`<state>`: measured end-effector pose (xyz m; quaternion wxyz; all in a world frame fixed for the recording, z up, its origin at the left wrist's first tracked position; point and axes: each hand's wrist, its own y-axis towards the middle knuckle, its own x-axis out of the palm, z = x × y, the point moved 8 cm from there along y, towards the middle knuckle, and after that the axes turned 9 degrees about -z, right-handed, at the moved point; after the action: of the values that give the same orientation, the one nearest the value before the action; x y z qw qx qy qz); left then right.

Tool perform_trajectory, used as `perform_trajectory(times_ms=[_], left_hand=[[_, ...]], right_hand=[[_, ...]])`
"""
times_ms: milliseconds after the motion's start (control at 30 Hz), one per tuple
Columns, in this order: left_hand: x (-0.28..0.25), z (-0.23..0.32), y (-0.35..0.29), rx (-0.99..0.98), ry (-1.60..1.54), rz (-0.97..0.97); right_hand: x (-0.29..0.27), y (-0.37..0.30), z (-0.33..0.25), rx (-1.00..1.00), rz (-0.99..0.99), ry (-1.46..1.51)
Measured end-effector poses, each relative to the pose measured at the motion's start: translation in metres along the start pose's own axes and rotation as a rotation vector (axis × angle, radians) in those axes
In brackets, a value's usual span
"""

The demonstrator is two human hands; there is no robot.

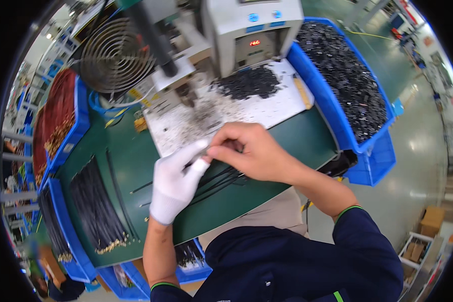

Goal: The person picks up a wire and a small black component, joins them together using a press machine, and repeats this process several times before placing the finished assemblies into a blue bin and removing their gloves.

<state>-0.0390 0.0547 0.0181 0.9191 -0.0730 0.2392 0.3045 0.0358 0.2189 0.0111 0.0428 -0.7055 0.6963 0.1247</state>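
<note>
In a white glove, my left hand [173, 183] is raised over the front of the green table with thumb and fingers pinched together. My bare right hand [256, 151] meets it from the right, its thumb and forefinger closed at the left fingertips. Whatever lies between them is hidden by the fingers. Below the hands, several loose black cables [214, 189] lie across the table. Just beyond is a white plate [274, 113] strewn with dark specks, bearing a pile of small black pieces [251, 83].
A bundle of black cables [98, 206] with brass-coloured ends lies on the left. Behind the plate stand a white machine [259, 35] with a red display and a round wire fan guard [118, 55]. A blue bin [317, 85] of black pieces flanks the right; red cables [58, 110] fill another bin.
</note>
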Motion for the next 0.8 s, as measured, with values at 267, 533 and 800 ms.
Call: perform_trajectory(times_ms=[267,533,800], left_hand=[[0.002,-0.010,-0.001,-0.051,0.014,-0.038],[-0.003,-0.009,0.006,-0.035,0.068,-0.078],[-0.017,-0.004,-0.003,0.106,0.072,-0.050]], right_hand=[[-0.070,-0.041,-0.020,0.077,0.082,-0.401],[-0.260,-0.097,-0.040,0.272,0.482,-1.091],[-0.281,-0.052,0.017,0.443,0.190,-1.101]])
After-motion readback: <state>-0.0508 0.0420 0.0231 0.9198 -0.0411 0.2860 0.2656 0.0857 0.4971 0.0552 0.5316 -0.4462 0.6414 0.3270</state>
